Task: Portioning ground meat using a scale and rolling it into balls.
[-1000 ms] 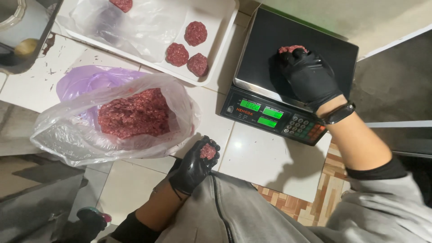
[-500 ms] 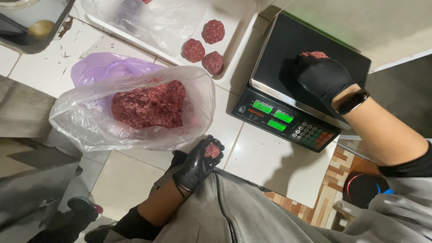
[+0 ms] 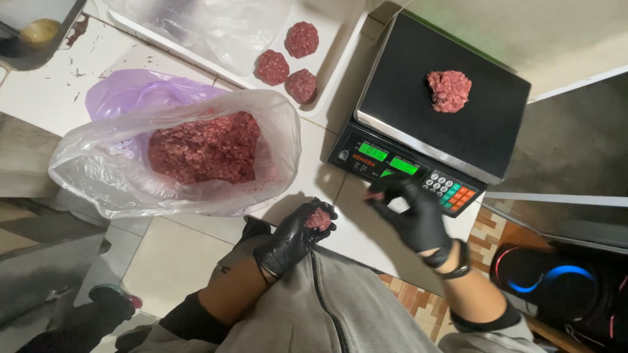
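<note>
left hand, gloved, curled around a small meat lump near the body. right hand, gloved, pinches a meat scrap just below the scale. a meat ball lies on the scale plate. bag of mince left; three patties on tray.

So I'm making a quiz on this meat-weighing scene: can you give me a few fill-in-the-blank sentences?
1. The lump of ground meat lies on the black platform of the ____.
2. The left hand holds a small piece of ____.
3. On the white tray lie ____ formed meat patties.
4. The right hand wears a ____ glove.

Missing words: scale; ground meat; three; black
</note>
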